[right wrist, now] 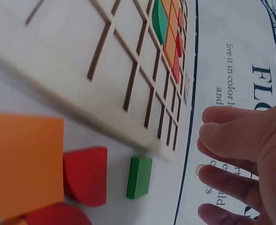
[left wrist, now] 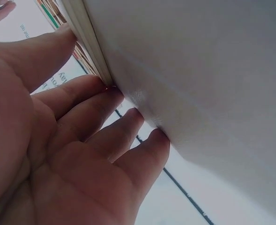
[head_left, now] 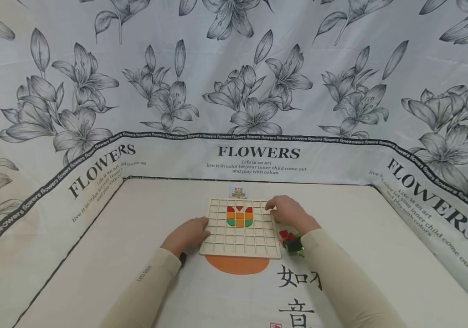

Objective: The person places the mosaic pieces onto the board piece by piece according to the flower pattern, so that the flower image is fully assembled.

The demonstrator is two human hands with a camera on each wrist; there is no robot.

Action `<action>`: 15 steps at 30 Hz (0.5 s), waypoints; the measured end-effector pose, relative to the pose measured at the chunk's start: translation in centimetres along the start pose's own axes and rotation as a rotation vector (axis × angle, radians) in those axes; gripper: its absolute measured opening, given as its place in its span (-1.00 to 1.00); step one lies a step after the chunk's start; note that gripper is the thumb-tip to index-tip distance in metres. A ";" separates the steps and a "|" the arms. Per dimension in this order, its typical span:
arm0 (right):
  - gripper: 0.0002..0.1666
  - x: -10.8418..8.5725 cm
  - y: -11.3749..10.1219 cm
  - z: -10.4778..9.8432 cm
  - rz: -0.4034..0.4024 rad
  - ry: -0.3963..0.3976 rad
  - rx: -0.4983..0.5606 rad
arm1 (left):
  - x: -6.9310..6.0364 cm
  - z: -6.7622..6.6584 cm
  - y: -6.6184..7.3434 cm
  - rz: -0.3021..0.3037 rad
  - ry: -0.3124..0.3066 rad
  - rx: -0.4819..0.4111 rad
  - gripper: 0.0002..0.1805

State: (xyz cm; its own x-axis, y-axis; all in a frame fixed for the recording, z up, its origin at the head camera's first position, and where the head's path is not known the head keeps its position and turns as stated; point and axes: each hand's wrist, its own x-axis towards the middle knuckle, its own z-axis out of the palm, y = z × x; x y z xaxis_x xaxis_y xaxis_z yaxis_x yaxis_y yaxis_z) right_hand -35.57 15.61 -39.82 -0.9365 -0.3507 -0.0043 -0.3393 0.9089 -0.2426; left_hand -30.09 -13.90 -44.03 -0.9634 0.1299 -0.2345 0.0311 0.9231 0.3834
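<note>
Beneath the grid board (head_left: 254,239) spreads a pale table (head_left: 361,223). At the board's left edge rests the left hand (head_left: 186,236), fingers loosely extended; by its far right corner is the right hand (head_left: 293,212) (slightly bent, holding nothing visible). Coloured pieces (head_left: 239,216) form a tulip in the board, loose blocks (right wrist: 85,176) lie right of it, and a small card (head_left: 238,192) beyond.
</note>
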 end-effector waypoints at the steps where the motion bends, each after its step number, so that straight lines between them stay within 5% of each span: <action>1: -0.73 0.0 0.3 0.0 -0.002 -0.001 -0.005 | 0.0 0.0 0.0 0.000 0.000 -0.001 -0.33; 15: -0.67 -0.1 3.3 0.9 0.122 -0.077 0.052 | 0.0 -0.1 0.0 0.003 0.004 -0.008 -0.33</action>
State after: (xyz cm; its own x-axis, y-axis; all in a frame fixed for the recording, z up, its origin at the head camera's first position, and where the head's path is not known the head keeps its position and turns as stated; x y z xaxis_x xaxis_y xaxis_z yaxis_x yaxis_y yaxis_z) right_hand -36.52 18.48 -41.51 -0.9604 -0.2559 -0.1104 -0.2161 0.9338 -0.2853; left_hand -30.13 -13.98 -43.93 -0.9644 0.1315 -0.2295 0.0321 0.9195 0.3918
